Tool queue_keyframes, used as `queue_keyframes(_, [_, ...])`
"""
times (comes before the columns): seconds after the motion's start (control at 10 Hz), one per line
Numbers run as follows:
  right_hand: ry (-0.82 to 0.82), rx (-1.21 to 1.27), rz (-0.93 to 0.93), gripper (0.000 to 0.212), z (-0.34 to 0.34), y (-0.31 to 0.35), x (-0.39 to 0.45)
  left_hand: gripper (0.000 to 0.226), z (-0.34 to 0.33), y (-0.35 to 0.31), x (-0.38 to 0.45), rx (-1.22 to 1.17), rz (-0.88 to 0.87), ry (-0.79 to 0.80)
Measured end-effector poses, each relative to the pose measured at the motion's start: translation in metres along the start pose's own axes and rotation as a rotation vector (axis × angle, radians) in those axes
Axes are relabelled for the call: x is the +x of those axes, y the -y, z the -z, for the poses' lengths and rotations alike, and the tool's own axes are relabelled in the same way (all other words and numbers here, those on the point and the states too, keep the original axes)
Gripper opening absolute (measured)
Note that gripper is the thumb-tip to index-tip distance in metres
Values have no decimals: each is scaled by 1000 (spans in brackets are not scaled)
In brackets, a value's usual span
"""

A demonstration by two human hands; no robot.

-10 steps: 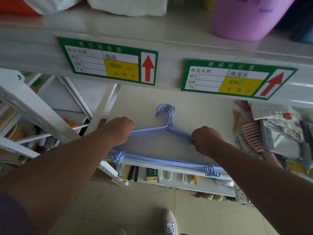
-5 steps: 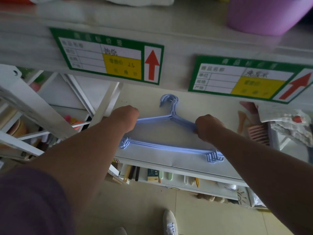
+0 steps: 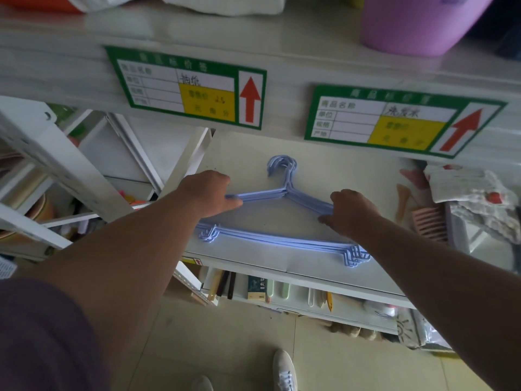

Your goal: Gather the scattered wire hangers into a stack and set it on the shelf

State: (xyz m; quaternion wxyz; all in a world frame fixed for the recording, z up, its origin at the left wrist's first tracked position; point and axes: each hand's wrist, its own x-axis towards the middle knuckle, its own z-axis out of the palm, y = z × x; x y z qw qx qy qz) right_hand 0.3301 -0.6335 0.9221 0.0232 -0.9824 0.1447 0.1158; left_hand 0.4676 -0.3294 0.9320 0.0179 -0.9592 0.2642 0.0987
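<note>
A stack of several light-blue wire hangers (image 3: 282, 241) lies flat on the white shelf (image 3: 318, 272), hooks pointing to the back. My left hand (image 3: 208, 193) rests on the stack's left shoulder bar, fingers curled around the wire. My right hand (image 3: 349, 211) is closed on the right shoulder bar. The bottom bars and their notched ends fan out slightly near the shelf's front edge.
An upper shelf edge with two green price labels (image 3: 186, 86) overhangs the hangers. Pink combs (image 3: 428, 221) and packaged goods lie to the right. A white rack (image 3: 56, 170) stands on the left. A purple tub (image 3: 417, 24) sits above. My shoe (image 3: 284, 371) is on the tiled floor below.
The hanger stack has moved further back onto the shelf and come to rest on it. Both hands followed it inward and still hold the shoulder bars.
</note>
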Motion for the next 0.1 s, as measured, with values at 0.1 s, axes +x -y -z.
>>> queue_keyframes(0.1, [-80, -6, 11, 60, 3, 2, -6, 84, 3, 0, -12, -103, 5, -90])
